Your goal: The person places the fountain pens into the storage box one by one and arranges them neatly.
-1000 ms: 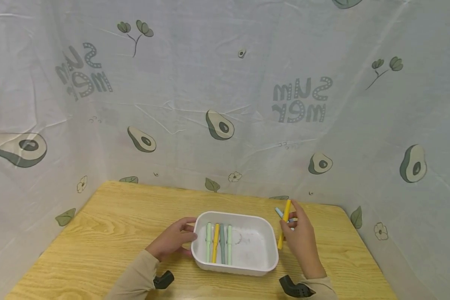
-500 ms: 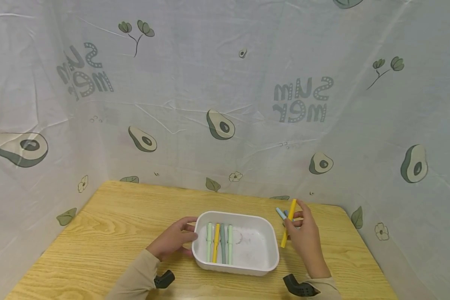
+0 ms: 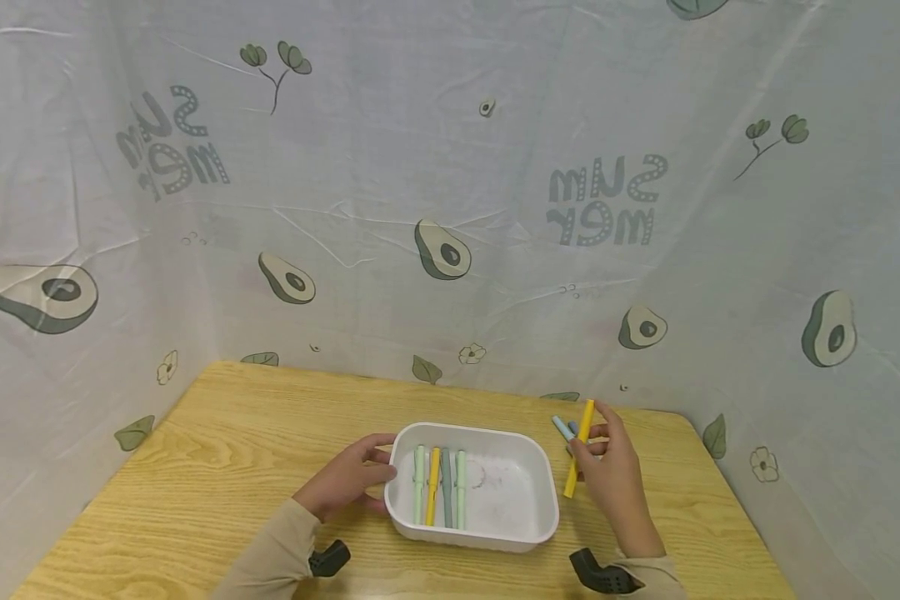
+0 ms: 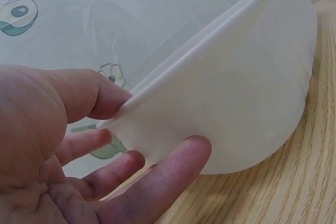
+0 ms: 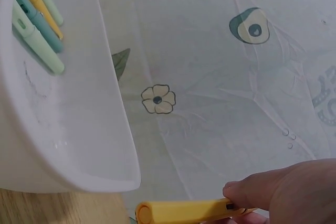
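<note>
In the head view a white plastic box [image 3: 506, 504] sits on the table. Two mint-green pens [image 3: 461, 492], a yellow pen [image 3: 433, 483] and a grey-teal pen [image 3: 446, 492] lie side by side in its left half. My left hand [image 3: 348, 479] rests at the box's left end, a digit touching the rim [image 4: 184, 69] and loosely spread fingers beside the outer wall. Off the right end, my right hand [image 3: 617, 483] pinches another yellow pen [image 3: 586, 421] between thumb and fingers, held slantwise. Its capped end [image 5: 173, 212] shows in the right wrist view.
Behind the right hand, a light-blue pen [image 3: 562, 427] and a darker blue pen [image 3: 573, 427] lie on the table, partly hidden. The wood-grain table [image 3: 270, 417] ends at a hanging printed sheet [image 3: 360, 325] at the back and sides.
My right hand has shifted a little to the right with the yellow pen, away from the box, then stays nearly still. The left hand and the box keep their place.
</note>
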Tool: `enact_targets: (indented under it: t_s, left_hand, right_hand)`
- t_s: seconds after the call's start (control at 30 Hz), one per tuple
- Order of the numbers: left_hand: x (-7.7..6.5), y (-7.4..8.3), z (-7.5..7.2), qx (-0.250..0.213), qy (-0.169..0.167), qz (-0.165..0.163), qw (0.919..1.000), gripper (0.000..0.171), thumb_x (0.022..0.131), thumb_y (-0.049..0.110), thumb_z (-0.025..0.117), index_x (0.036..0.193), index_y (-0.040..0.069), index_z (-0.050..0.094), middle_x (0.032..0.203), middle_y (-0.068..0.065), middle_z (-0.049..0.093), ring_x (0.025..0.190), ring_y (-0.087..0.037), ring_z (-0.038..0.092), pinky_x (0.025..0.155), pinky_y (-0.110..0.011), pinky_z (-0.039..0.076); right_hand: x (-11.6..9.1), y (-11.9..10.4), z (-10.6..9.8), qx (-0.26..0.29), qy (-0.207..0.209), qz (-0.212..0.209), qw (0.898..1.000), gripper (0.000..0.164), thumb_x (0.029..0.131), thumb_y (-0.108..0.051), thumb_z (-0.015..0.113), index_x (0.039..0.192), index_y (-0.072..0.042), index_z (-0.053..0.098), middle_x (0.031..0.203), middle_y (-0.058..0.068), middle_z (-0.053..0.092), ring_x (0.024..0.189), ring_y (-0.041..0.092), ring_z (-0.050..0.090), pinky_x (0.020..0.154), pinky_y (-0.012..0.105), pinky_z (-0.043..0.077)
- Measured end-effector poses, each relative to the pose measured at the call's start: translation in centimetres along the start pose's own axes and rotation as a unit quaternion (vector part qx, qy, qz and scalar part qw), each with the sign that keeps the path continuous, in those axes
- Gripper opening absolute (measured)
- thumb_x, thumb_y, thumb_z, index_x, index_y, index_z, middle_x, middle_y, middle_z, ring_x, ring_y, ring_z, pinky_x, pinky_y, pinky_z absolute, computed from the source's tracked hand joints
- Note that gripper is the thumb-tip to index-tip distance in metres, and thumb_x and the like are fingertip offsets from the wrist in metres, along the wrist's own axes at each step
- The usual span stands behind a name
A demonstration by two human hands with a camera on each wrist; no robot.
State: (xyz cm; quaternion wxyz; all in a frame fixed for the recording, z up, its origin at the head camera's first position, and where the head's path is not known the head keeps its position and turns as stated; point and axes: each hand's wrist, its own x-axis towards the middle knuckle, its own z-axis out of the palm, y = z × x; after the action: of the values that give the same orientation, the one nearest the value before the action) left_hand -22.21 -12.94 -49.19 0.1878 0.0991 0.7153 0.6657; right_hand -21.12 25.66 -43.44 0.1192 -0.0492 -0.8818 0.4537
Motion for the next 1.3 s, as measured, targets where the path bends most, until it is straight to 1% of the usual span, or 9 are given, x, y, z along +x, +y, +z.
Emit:
enact_targets:
  t_s: [0.1, 0.33, 0.57, 0.67, 0.8, 1.03, 1.17, 1.3]
  left_hand:
    - [0.0, 0.0, 0.0, 0.001, 0.0, 0.0, 1.0, 0.059, 0.1, 0.008, 0.065, 0.154, 0.005, 0.042, 0.128, -0.026, 0.051, 0.102, -0.032, 0.065, 0.074, -0.048, 0.067]
    - [0.0, -0.1, 0.0, 0.003, 0.002, -0.003, 1.0, 0.059, 0.1, 0.007, 0.064, 0.155, 0.004, 0.042, 0.128, -0.026, 0.051, 0.103, -0.032, 0.065, 0.073, -0.047, 0.067]
    - [0.0, -0.3, -0.2, 0.0, 0.0, -0.003, 1.0, 0.059, 0.101, 0.007, 0.064, 0.155, 0.004, 0.041, 0.128, -0.026, 0.051, 0.103, -0.032, 0.065, 0.073, -0.047, 0.067]
    - [0.0, -0.4, -0.2, -0.003, -0.001, -0.002, 1.0, 0.059, 0.101, 0.007, 0.063, 0.156, 0.004, 0.041, 0.128, -0.026, 0.05, 0.103, -0.033, 0.065, 0.073, -0.047, 0.067]
    - [0.0, -0.4, -0.2, -0.005, -0.002, -0.001, 1.0, 0.059, 0.101, 0.007, 0.063, 0.156, 0.004, 0.041, 0.128, -0.026, 0.05, 0.103, -0.033, 0.065, 0.073, -0.047, 0.067]
    - [0.0, -0.3, -0.2, 0.003, 0.001, -0.002, 1.0, 0.058, 0.101, 0.008, 0.064, 0.155, 0.005, 0.042, 0.129, -0.025, 0.051, 0.102, -0.032, 0.065, 0.073, -0.046, 0.067]
    - [0.0, -0.1, -0.1, 0.005, 0.004, -0.003, 1.0, 0.059, 0.1, 0.008, 0.065, 0.155, 0.006, 0.043, 0.128, -0.025, 0.051, 0.102, -0.032, 0.065, 0.072, -0.046, 0.067]
    - [-0.1, 0.0, 0.0, 0.005, 0.007, -0.003, 1.0, 0.059, 0.1, 0.008, 0.065, 0.154, 0.005, 0.043, 0.128, -0.024, 0.051, 0.102, -0.032, 0.065, 0.072, -0.047, 0.067]
  right_hand:
    - [0.1, 0.0, -0.1, 0.004, -0.008, 0.006, 1.0, 0.078, 0.1, -0.003, 0.065, 0.164, -0.012, 0.022, 0.128, 0.019, 0.05, 0.095, 0.025, 0.063, 0.066, 0.032, 0.066]
    - [0.1, -0.1, 0.1, 0.002, -0.013, 0.005, 1.0, 0.078, 0.1, -0.003, 0.065, 0.164, -0.012, 0.021, 0.129, 0.019, 0.051, 0.097, 0.027, 0.063, 0.07, 0.038, 0.067]
    - [-0.2, -0.2, 0.0, 0.007, -0.022, -0.004, 1.0, 0.076, 0.099, -0.001, 0.065, 0.163, -0.012, 0.024, 0.127, 0.02, 0.05, 0.095, 0.026, 0.064, 0.068, 0.037, 0.067]
    - [-0.3, -0.3, 0.0, 0.012, -0.027, -0.003, 1.0, 0.077, 0.099, -0.001, 0.065, 0.163, -0.012, 0.023, 0.127, 0.019, 0.049, 0.095, 0.026, 0.064, 0.066, 0.035, 0.067]
    - [-0.5, -0.6, 0.0, 0.015, -0.023, 0.002, 1.0, 0.078, 0.099, -0.003, 0.066, 0.163, -0.012, 0.021, 0.128, 0.018, 0.048, 0.099, 0.028, 0.065, 0.065, 0.03, 0.066]
    - [-1.0, -1.7, 0.4, 0.022, -0.021, -0.004, 1.0, 0.079, 0.099, -0.003, 0.066, 0.163, -0.012, 0.022, 0.128, 0.018, 0.048, 0.102, 0.031, 0.064, 0.068, 0.036, 0.067]
    - [-1.2, -2.0, 0.7, 0.024, -0.027, -0.005, 0.999, 0.082, 0.098, -0.003, 0.067, 0.163, -0.013, 0.019, 0.129, 0.017, 0.047, 0.105, 0.032, 0.065, 0.068, 0.034, 0.067]
    - [-1.2, -1.9, 1.0, 0.031, -0.035, -0.004, 0.999, 0.085, 0.097, -0.002, 0.068, 0.164, -0.013, 0.017, 0.127, 0.018, 0.047, 0.104, 0.031, 0.064, 0.065, 0.033, 0.066]
